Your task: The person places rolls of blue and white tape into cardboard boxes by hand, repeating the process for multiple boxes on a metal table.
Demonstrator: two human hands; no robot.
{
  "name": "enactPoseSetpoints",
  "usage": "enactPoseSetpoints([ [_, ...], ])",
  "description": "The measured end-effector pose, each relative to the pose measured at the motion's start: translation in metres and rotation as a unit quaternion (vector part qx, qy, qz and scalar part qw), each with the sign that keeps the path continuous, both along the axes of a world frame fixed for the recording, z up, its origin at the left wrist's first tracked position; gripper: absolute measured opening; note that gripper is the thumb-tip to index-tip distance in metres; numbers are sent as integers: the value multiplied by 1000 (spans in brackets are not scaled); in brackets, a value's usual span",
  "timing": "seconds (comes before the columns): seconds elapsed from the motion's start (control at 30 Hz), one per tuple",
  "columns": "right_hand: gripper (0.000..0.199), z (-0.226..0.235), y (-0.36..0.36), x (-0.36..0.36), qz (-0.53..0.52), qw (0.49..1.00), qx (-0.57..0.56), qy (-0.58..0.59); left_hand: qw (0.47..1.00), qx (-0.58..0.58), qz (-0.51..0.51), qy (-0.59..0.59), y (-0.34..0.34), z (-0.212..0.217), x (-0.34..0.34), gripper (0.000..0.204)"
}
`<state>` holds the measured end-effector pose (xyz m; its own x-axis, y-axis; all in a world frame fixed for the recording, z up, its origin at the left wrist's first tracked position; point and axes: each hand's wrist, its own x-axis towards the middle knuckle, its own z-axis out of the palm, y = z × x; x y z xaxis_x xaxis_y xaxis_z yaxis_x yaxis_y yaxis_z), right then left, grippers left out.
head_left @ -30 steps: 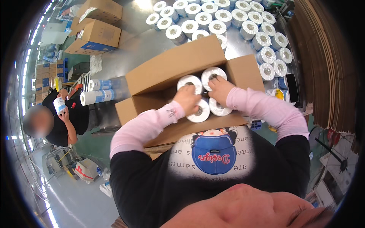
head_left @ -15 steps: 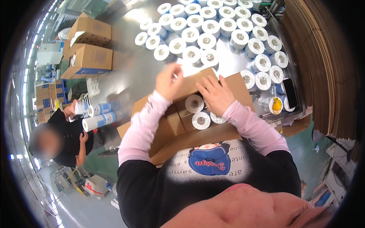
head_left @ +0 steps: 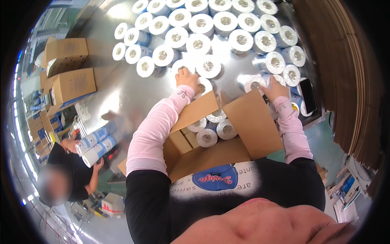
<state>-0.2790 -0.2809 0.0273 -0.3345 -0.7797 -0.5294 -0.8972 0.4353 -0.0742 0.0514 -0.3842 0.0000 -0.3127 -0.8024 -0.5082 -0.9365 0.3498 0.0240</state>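
Open brown carton (head_left: 211, 159), one, flaps spread, in front of the wearer; within it, four white rolls (head_left: 206, 138) visible, standing on end. Left hand (head_left: 187, 80), bare below a pink sleeve: beyond the carton's far side, fingers bent over the top of a table roll (head_left: 179, 64); whether they grip it, cannot tell. Right hand (head_left: 276, 90), likewise sleeved: beyond the carton's far right corner, fingers curved beside a plastic-wrapped roll (head_left: 254, 83); grip again cannot be told. Further rolls (head_left: 201, 23), many, upright on the metal table (head_left: 109, 87) beyond the carton. Black phone (head_left: 307, 95), right of the carton. Co-worker (head_left: 77, 171), left of the carton, hands at two blue-labelled rolls (head_left: 97, 147), lying side by side.
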Motion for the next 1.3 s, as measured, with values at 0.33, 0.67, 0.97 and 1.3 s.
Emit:
enactPoseSetpoints([
  [0.33,48,-62,8,34,-13,995,-99,24,991,62,108,41,-28,12,72,49],
  [0.67,51,119,-40,-44,-120,413,-163,-888,475,64,369,796,89,189,235,23],
  [0.97,36,129,29,299,637,695,-31,-333,947,14,55,315,247,253,274,37],
  [1.3,37,-1,117,377,647,730,-24,-218,991,127,1,-31,271,87,252,52],
])
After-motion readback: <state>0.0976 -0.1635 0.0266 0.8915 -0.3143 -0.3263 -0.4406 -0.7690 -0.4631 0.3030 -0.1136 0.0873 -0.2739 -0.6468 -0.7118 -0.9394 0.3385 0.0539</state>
